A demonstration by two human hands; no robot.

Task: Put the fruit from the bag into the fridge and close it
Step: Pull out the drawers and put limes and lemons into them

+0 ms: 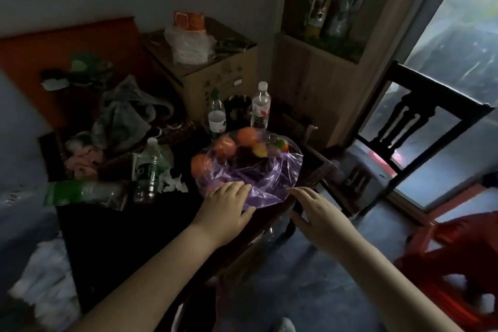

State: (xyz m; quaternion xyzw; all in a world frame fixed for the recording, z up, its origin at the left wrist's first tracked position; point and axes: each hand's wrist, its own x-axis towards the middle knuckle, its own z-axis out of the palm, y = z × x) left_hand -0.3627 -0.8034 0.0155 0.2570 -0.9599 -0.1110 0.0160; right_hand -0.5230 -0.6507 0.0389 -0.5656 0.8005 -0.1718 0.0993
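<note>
There, the purple bag [258, 183] sat on the dark table [121, 229], close to its near right edge; bare floor [310, 283] lay open to the right, before a dark chair [404, 127]; five fruit [247, 137] showed through the plastic, three orange, one yellow, one green-red; three bottles [260, 108] stood upright nearby, a fourth lay left; the left hand [229, 202] rested flat on the bag's near side, fingers relaxed; the right hand [312, 207] reached beside the bag at the table's edge, fingers straight, grasping nothing.
</note>
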